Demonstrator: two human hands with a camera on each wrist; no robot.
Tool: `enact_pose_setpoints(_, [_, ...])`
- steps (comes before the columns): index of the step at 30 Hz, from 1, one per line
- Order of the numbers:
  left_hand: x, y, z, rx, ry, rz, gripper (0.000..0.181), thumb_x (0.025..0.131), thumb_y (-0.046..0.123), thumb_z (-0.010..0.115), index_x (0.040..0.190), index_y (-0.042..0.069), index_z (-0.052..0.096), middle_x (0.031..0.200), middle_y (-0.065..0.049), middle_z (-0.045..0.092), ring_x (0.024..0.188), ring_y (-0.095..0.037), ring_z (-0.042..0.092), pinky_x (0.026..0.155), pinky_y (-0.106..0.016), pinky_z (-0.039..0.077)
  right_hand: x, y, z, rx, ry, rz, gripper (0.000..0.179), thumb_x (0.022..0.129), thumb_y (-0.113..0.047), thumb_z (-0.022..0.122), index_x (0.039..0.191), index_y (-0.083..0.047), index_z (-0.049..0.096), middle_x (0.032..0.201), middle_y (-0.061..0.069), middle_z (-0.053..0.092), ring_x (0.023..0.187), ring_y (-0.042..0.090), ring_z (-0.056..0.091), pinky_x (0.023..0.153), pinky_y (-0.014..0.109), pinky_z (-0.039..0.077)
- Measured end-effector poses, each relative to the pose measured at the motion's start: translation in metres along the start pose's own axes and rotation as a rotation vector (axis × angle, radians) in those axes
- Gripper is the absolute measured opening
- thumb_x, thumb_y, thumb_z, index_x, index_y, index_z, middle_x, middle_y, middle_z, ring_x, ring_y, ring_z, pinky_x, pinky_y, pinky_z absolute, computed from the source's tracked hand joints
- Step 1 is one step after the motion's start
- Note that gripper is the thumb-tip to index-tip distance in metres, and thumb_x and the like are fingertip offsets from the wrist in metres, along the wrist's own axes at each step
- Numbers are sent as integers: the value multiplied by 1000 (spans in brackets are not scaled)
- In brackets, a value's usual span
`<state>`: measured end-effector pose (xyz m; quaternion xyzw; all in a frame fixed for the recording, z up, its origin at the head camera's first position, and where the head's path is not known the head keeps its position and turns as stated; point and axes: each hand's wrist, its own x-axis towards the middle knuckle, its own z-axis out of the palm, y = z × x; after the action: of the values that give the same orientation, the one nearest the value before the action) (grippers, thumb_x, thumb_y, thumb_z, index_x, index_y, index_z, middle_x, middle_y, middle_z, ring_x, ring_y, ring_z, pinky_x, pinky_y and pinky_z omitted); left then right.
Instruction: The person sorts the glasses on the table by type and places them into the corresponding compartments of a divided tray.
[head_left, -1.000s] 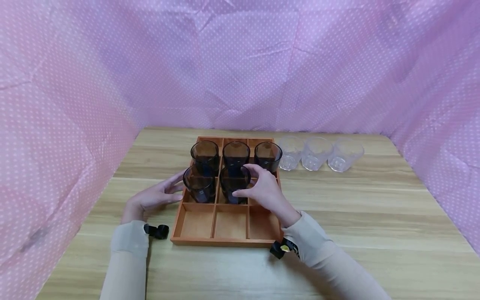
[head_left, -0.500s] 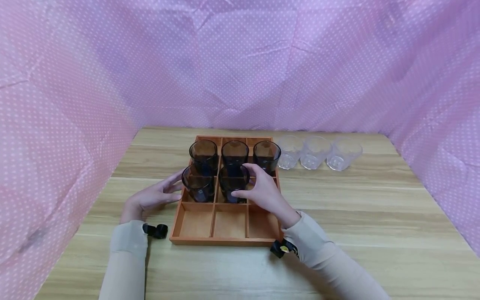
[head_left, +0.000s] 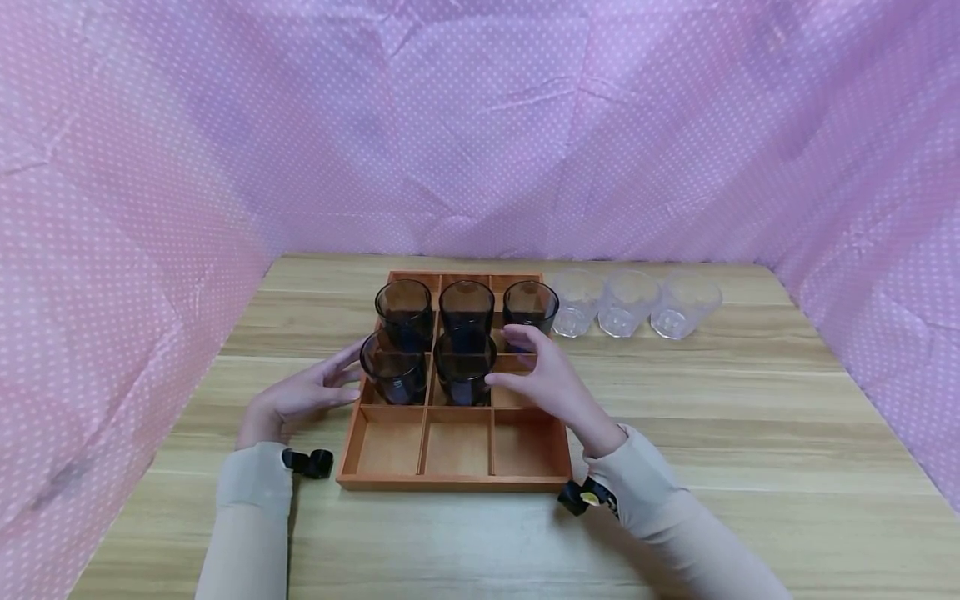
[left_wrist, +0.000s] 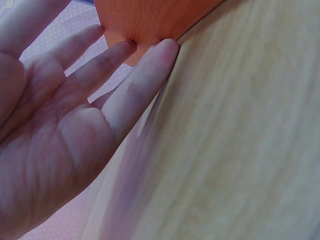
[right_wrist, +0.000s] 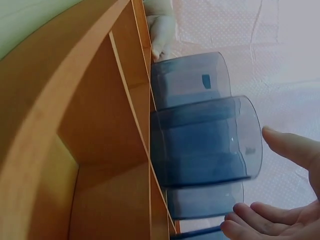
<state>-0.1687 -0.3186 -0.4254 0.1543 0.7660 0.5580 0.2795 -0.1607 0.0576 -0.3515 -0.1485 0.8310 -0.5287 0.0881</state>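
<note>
A wooden tray (head_left: 459, 483) divided into compartments holds several dark tinted glasses, three in a row farther back and two in the middle row. My right hand (head_left: 553, 379) is beside the dark glass (head_left: 465, 367) in the centre compartment, thumb and fingers spread. In the right wrist view, a gap shows between that hand (right_wrist: 300, 217) and the centre glass (right_wrist: 205, 145). My left hand (head_left: 300, 396) rests at the tray's left side, near the left glass (head_left: 393, 371) of the middle row. Its straight fingertips touch the wooden side (left_wrist: 145, 22) in the left wrist view.
Three clear glasses (head_left: 622, 304) stand in a row on the wooden table (head_left: 750, 417), right of the tray's far end. The tray's front compartments (head_left: 457, 442) show bare wood. A pink dotted cloth (head_left: 480, 125) hangs around the table's back and sides.
My right hand has let go of the centre glass and shifted right, away from it. My left hand stays at the tray's side. The view has shifted slightly.
</note>
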Motion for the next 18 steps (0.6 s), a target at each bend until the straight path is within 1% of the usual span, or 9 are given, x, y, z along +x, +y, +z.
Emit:
enact_pose_setpoints(4, [0, -1, 0, 7, 2, -3, 84, 97, 16, 58, 157, 24, 0, 165, -9, -3, 148, -44, 7, 110, -41, 37, -4, 3, -8, 28, 10, 6, 65, 81, -11, 78, 137, 2, 47, 140, 20, 52, 131, 36, 49, 109, 47, 40])
enact_pose_setpoints(6, [0, -2, 0, 4, 3, -4, 84, 97, 17, 58, 157, 25, 0, 165, -9, -2, 149, -44, 7, 111, -44, 36, -5, 6, -12, 38, 11, 6, 64, 82, -11, 77, 137, 2, 47, 140, 20, 52, 131, 35, 49, 110, 47, 40])
enact_pose_setpoints(9, [1, -2, 0, 7, 6, -9, 84, 97, 17, 58, 157, 25, 0, 165, -9, -2, 149, -44, 8, 112, -51, 32, -7, 9, -18, 60, 16, 28, 63, 82, -10, 77, 136, 2, 48, 140, 20, 52, 132, 34, 48, 111, 46, 39])
enact_pose_setpoints(15, [0, -1, 1, 16, 8, -9, 83, 97, 17, 58, 157, 25, 1, 165, -9, -2, 148, -44, 8, 111, -49, 34, -11, 22, -28, 60, 52, 78, 54, 84, -13, 75, 130, 3, 52, 135, 21, 55, 131, 34, 49, 110, 43, 40])
enact_pose_setpoints(18, [-1, 0, 1, 16, 12, -11, 83, 97, 17, 58, 157, 25, 1, 165, -9, -2, 148, -44, 8, 112, -49, 34, -12, 30, -34, 62, 73, 97, 52, 85, -13, 74, 130, 3, 52, 135, 21, 55, 130, 34, 49, 109, 44, 41])
